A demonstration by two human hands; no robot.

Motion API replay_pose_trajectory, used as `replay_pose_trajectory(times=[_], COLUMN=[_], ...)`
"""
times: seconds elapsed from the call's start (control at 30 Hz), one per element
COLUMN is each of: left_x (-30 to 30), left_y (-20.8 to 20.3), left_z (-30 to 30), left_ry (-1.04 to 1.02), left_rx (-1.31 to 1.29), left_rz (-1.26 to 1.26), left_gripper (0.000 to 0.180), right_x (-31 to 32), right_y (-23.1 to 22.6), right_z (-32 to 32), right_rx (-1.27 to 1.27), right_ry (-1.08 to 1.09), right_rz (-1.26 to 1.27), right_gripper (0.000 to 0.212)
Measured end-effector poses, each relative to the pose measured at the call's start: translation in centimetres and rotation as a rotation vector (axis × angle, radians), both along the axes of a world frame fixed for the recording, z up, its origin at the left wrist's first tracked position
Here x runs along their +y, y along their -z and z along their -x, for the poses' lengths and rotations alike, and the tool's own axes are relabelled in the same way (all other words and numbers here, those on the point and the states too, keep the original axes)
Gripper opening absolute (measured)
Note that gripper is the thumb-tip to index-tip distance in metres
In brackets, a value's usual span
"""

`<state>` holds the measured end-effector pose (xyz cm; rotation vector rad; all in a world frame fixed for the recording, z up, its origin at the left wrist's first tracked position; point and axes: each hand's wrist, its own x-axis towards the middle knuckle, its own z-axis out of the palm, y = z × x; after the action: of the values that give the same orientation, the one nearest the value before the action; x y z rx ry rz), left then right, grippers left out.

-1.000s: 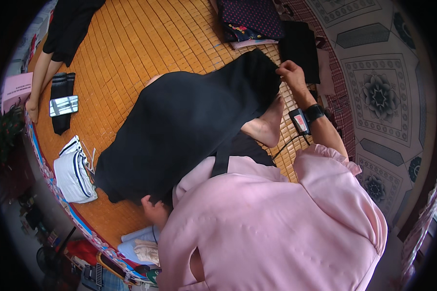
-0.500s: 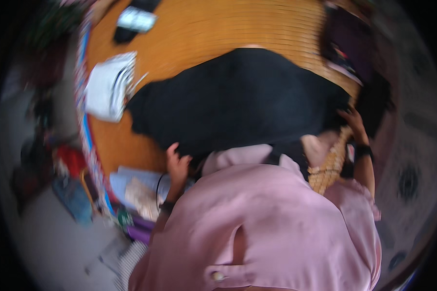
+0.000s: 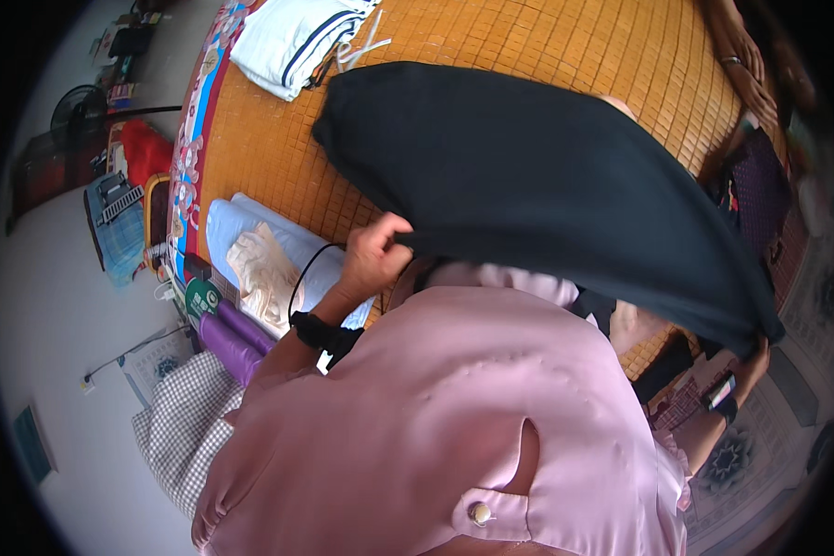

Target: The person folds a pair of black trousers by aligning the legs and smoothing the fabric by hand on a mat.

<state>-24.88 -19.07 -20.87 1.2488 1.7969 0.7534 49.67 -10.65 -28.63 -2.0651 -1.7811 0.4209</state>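
A large piece of black cloth [image 3: 519, 176] is stretched across in front of me, over a woven mat [image 3: 574, 46]. What garment it is, if any, I cannot tell. My left hand [image 3: 378, 255] pinches its near edge, close to my body. Far to the right, my right hand [image 3: 758, 360] grips the opposite end, its fingers partly hidden by the fabric. Between the two hands the near edge runs taut and slants down to the right. The far left part of the cloth lies on the mat beside a folded white garment [image 3: 296, 42] with dark stripes.
Light blue folded cloth [image 3: 227, 218] with a cream cloth [image 3: 261, 269] on top lies left of my arm. Another person's hands [image 3: 749, 69] rest at the upper right, near a dark purple patterned cloth [image 3: 755, 185]. Purple rolls [image 3: 227, 343] and checked fabric [image 3: 190, 408] are at lower left.
My left hand has closed on the near edge of the cloth. My right hand has moved right and nearer, drawing its end along. The view has turned.
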Motion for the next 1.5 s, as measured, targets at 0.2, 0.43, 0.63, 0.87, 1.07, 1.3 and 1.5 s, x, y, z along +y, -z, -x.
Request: replay_pose_trajectory(times=[0.2,0.43,0.63,0.87,1.07,1.3,1.5], left_x=[0.4,-2.0,1.9,4.4,8.1,21.5,29.3], left_y=[0.3,1.7,3.7,7.2,3.7,0.9,3.5], left_z=[1.1,4.8,4.0,3.3,-2.2,-8.7,-15.1], left_ry=[0.324,-0.201,-0.62,-0.62,-0.049,0.508,0.704], left_rx=[-0.035,-0.317,-0.574,-0.179,0.153,0.317,0.291], left_rz=[0.333,0.344,0.451,0.242,-0.078,-0.301,-0.234], left_gripper=[0.021,0.025,0.051,0.032,0.009,0.014,0.018], right_x=[-2.3,-1.3,-0.8,3.2,4.2,4.1,4.6], right_y=[4.6,5.4,6.9,8.2,9.5,8.8,8.6], right_z=[-6.1,3.7,0.3,2.5,3.5,2.8,3.1], right_rx=[0.38,0.488,0.248,0.34,0.618,0.626,0.67], right_ry=[0.054,0.592,0.083,0.255,0.721,0.679,0.703], right_rz=[0.1,0.379,0.049,0.173,0.206,0.184,0.186], right_gripper=[0.056,0.047,0.043,0.043,0.077,0.077,0.077])
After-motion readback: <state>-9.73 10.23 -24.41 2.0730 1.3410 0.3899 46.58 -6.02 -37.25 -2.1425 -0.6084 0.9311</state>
